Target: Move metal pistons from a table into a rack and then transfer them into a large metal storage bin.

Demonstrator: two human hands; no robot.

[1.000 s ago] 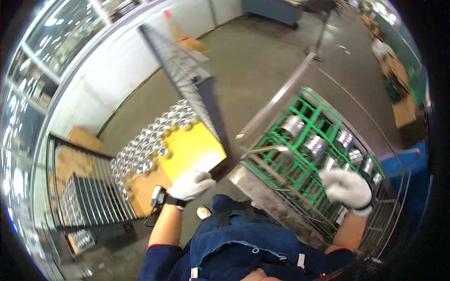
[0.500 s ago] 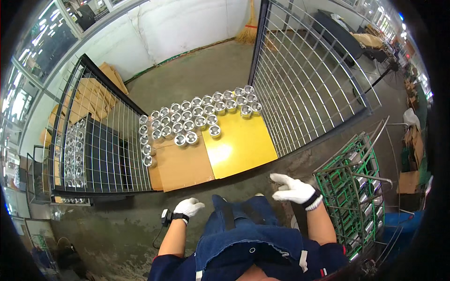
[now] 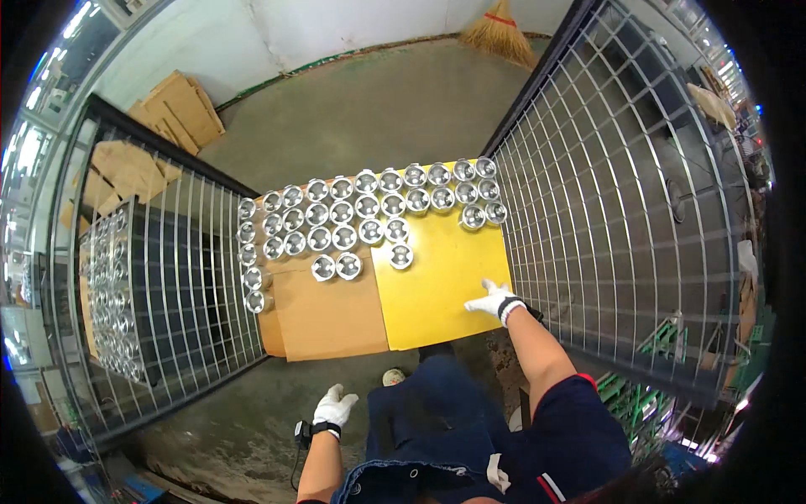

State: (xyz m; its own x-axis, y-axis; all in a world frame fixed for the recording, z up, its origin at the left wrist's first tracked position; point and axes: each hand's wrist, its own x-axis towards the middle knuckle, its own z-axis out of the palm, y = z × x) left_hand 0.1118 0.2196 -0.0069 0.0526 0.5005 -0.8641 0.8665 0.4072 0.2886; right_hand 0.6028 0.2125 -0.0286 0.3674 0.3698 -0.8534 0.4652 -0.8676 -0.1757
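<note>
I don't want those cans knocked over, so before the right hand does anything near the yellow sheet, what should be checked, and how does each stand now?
1. Right hand in a white glove, empty, at the yellow sheet's right edge: ok.
2. Left hand gloved, empty, low beside the body: ok.
3. Shiny round metal cans upright in rows: ok.
4. Bare yellow sheet between right hand and cans: ok.
5. Brown cardboard sheet flat beside the yellow one: ok.
6. Wire mesh cage panel firmly latched: cannot tell.

Metal cups on sheets between two wire panels

The metal cups (image 3: 369, 210) fill the far part of the sheets (image 3: 437, 294); wire panels (image 3: 168, 294) stand left and right, a broom (image 3: 501, 35) far behind.
</note>
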